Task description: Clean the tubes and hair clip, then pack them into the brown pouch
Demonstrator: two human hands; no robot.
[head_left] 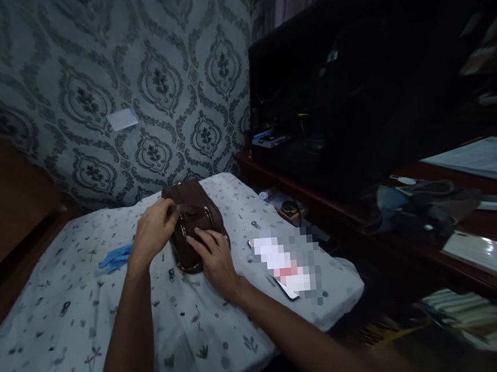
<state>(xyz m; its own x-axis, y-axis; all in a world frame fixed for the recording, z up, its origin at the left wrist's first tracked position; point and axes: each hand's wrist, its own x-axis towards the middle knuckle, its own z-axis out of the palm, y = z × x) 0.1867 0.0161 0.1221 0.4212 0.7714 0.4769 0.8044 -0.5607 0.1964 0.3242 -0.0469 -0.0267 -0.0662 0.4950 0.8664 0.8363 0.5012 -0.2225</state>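
Observation:
A brown leather-like bag (191, 222) with gold-coloured zippers and a short handle lies on the bed. My left hand (156, 225) is at its left side, with fingers and thumb pinched together by the zipper and one end of the handle. Whether they grip the handle or a zipper pull is hidden. My right hand (217, 263) rests on the near right part of the bag, its fingers spread and lying flat across the surface. Blue gloves (116, 258) lie on the sheet to the left of my left hand.
The bed (225, 325) has a white patterned sheet. A lit phone (280, 266), partly blurred, lies right of the bag. A large dark television (332, 99) stands on a red-brown cabinet (409, 265) cluttered with papers and cloth. Patterned wallpaper (163, 84) covers the wall behind.

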